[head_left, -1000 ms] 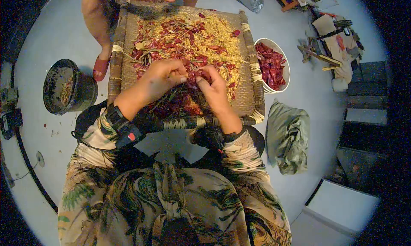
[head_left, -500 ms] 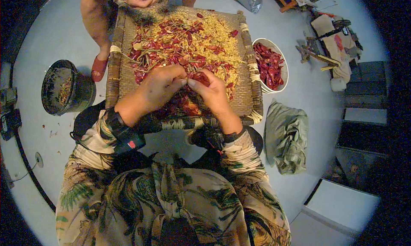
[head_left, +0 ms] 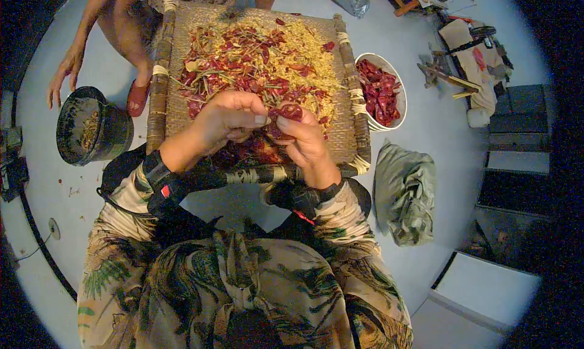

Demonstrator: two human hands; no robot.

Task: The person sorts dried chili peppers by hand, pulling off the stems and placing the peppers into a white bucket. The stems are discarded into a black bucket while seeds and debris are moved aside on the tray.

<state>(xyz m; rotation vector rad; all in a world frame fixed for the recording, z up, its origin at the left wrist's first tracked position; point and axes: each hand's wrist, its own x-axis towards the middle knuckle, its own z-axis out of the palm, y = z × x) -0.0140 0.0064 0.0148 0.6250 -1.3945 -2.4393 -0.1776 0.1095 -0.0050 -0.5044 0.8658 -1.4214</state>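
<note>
Sorting appeared roughly partway done. The white bowl (head_left: 381, 127) at right of centre held a heap of cleaned red pods, while the woven tray (head_left: 159, 100) at upper centre carried a dense spread of unsorted pods, stems and yellow seed. One dried chilli (head_left: 287, 112), dark red, wrinkled and glossy, sat at mid-frame above the tray's near half. The left hand (head_left: 228, 115) and right hand (head_left: 304, 141) were both curled nearly closed, fingertips pinching it from either side.

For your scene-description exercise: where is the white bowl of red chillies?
In the head view, the white bowl sits on the floor just right of the woven tray, beyond the crumpled green cloth.
</note>
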